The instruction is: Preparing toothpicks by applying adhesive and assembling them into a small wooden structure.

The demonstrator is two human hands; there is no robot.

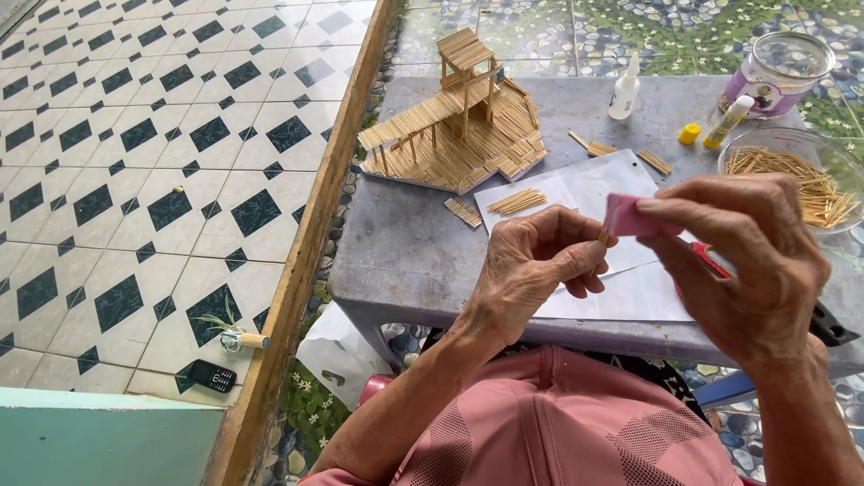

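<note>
A short wooden stick [601, 238] is pinched upright between the thumb and forefinger of the left hand [531, 265], above the near edge of the grey worktop [405, 252], with its long axis roughly vertical and only its upper end seen clear of the fingertips. A small pink piece of abrasive paper [630, 218] is pinched flat between the thumb and fingers of the right hand [751, 261] and is held just to the right of the stick's top, touching it or very nearly so. Thus the stick lies directly left of the right fingers, and the left hand is the nearer, since the stick is already gripped by it.
</note>
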